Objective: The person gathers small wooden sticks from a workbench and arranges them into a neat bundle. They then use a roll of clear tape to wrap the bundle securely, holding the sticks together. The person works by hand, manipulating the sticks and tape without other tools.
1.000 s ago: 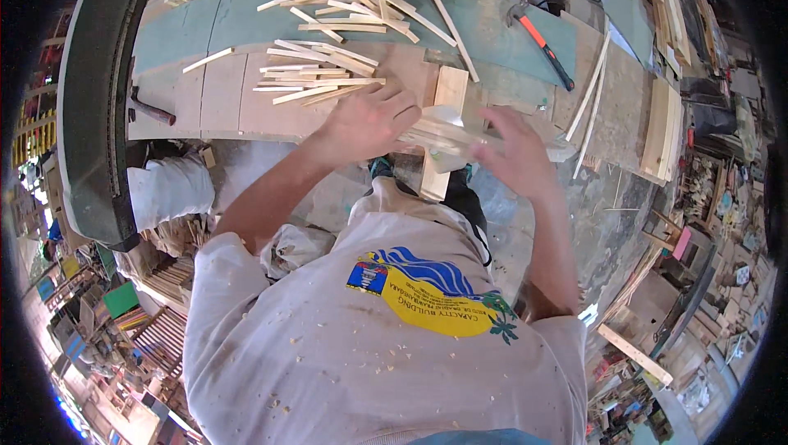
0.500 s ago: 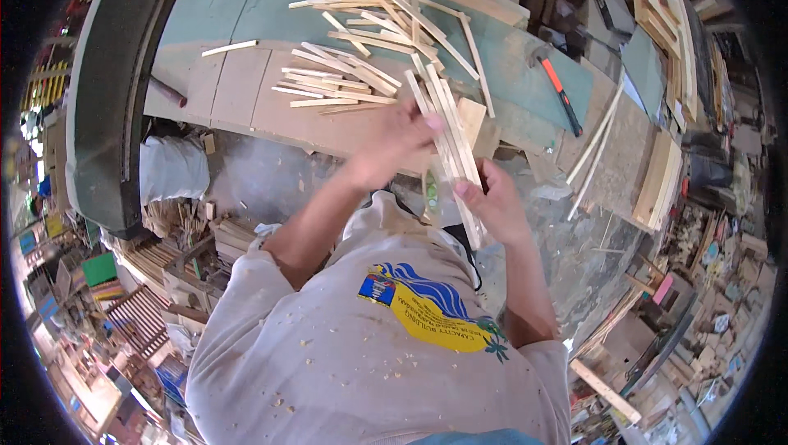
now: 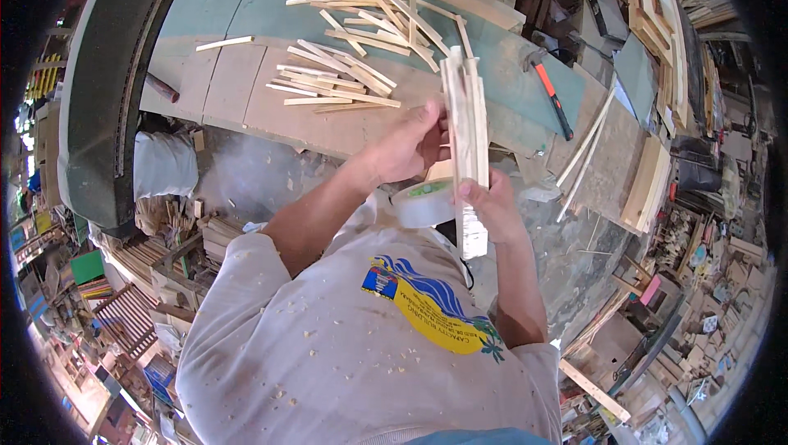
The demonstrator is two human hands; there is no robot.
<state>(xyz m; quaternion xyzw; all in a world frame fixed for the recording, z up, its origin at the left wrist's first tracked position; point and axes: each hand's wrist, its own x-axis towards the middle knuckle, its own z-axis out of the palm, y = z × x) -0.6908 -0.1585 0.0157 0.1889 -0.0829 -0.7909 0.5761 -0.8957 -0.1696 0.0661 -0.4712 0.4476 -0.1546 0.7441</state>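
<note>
A bundle of thin wooden strips [image 3: 465,129] stands upright in front of my chest. My right hand [image 3: 491,207] grips its lower part, and my left hand [image 3: 406,148] holds it from the left, fingers on the strips. A roll of clear tape [image 3: 422,203] hangs just below my left hand, between the two hands. Its lower end looks wrapped in tape. Many loose wooden strips [image 3: 361,43] lie scattered on the workbench [image 3: 230,84] beyond my hands.
A red-handled tool [image 3: 550,98] lies on the bench at the right. Long wooden slats [image 3: 587,145] and boards [image 3: 648,186] lean at the bench's right end. A dark curved machine part [image 3: 107,92] runs along the left. Wood offcuts and crates fill the floor around.
The hands gathered the strips off the bench and raised the bundle upright toward the chest. The tape roll has come into view under the left hand.
</note>
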